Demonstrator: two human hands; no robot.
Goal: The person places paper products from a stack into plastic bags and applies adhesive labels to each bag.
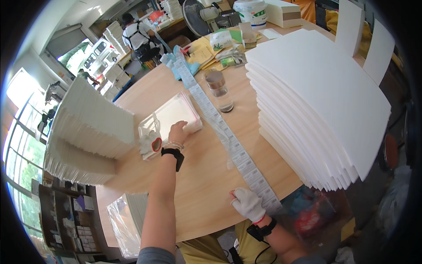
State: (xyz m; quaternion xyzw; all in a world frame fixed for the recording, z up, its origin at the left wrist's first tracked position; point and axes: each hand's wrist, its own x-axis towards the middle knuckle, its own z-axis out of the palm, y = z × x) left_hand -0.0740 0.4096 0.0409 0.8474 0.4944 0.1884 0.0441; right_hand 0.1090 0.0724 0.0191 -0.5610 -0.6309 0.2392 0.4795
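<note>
My bare left hand (178, 133) rests on a stack of clear plastic bags (169, 115), its fingers reaching over the stack's right part. On the left part of that stack lies a loose white glove (149, 135) with a red-edged cuff. At the table's near edge is my right hand (249, 205) in a white glove with bare fingertips. Its fingers are curled in, and whatever they may hold is too small to make out. A long strip of printed labels (228, 141) runs diagonally over the table and passes beside and under the right hand.
Tall stacks of white sheets stand at left (88, 123) and right (316, 97). A lidded water cup (219, 90) stands beside the strip. Behind are yellow envelopes (200, 53), a white bucket (250, 12) and a fan (196, 17). A seated person (138, 36) is farther back.
</note>
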